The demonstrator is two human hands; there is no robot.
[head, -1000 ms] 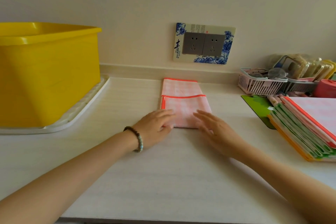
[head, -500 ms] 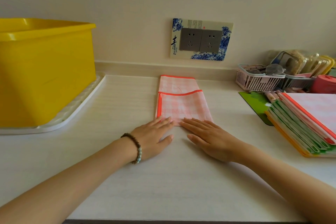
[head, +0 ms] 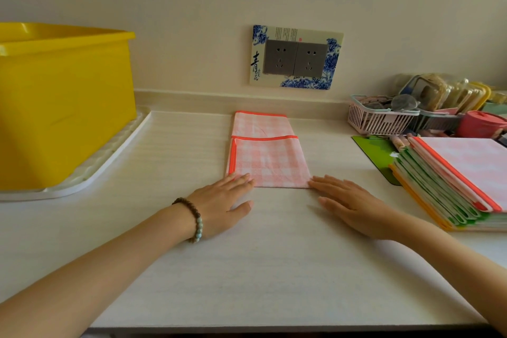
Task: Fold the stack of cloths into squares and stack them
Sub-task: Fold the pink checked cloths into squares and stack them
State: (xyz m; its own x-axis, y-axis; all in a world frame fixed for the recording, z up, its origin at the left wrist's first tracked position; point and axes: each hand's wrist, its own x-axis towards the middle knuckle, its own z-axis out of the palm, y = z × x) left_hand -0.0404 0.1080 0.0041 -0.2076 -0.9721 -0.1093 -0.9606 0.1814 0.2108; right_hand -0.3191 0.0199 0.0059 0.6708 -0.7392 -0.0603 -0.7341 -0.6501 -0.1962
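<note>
A pink checked cloth [head: 267, 156] with an orange hem lies on the white counter [head: 269, 255] in the middle, its near part folded over its far part. My left hand [head: 222, 203], with a bead bracelet at the wrist, lies flat with its fingertips on the cloth's near left corner. My right hand [head: 348, 206] lies flat too, fingertips touching the near right corner. A stack of unfolded cloths [head: 455, 181], pink on top with green and orange edges below, sits at the right.
A big yellow tub [head: 63, 101] stands on a white tray [head: 90, 173] at the left. A pink basket [head: 381, 118], food containers and a red lidded pot [head: 482, 123] crowd the back right. A green mat [head: 375, 151] lies under the stack. Wall sockets [head: 295, 59] sit behind.
Both hands have slid back toward me off the folded cloth and apart, from its middle to its two near corners. The cloth stays folded in place.
</note>
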